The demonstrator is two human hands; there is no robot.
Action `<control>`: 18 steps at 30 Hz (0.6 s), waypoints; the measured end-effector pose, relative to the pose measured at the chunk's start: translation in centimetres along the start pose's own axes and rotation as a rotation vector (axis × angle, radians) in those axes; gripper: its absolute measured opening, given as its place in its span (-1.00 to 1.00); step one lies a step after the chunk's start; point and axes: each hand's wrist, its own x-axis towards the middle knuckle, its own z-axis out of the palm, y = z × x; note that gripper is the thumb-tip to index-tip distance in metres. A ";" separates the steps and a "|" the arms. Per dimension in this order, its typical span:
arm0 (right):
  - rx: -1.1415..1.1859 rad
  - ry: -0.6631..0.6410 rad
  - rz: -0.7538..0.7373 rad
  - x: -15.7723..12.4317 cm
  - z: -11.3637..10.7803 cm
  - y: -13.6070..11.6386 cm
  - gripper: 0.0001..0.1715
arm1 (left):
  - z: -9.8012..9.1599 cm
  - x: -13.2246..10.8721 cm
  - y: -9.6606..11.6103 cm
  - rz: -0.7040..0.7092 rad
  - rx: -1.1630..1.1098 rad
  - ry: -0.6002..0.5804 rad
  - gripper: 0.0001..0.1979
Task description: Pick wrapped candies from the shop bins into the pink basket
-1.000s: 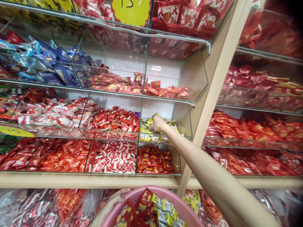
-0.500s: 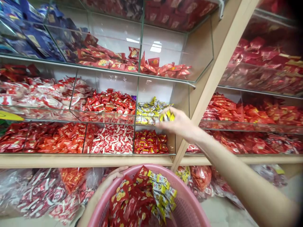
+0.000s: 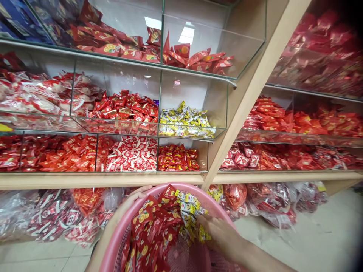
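Pink basket (image 3: 111, 249): L hand (image 3: 132, 199) holds, R hand (image 3: 221, 237) on yellow pkts (image 3: 188, 206).

No legible text on packets (image 3: 185, 121).

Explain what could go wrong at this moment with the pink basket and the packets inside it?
1. The red packets and yellow packets are heaped up to the far rim of the pink basket; some may slide over it onto the floor.
2. Only the left hand seems to hold the basket, at one spot of the rim, so it might tip.
3. The right hand rests among the yellow packets; pulling it out could drag some over the rim.
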 end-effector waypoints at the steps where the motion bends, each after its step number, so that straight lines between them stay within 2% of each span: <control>1: -0.021 -0.014 -0.003 0.0 0.0 -0.1 -0.54 | 0.2 -0.1 0.2 -0.017 -0.016 -0.004 -0.60; 7: -0.213 -0.022 -0.031 1.2 0.3 -0.8 -0.47 | 0.3 -0.1 0.5 -0.019 -0.045 -0.032 -0.59; 12: -0.394 0.017 0.011 1.5 1.0 -1.0 -0.56 | 0.9 -0.7 1.2 -0.008 0.010 0.013 -0.61; 16: -0.363 0.037 0.020 1.1 0.9 -0.9 -0.68 | 1.4 -1.2 1.6 -0.006 0.019 0.037 -0.62; 18: -0.337 0.047 0.028 0.9 0.7 -0.7 -0.67 | 1.4 -1.2 1.5 -0.016 0.010 0.047 -0.60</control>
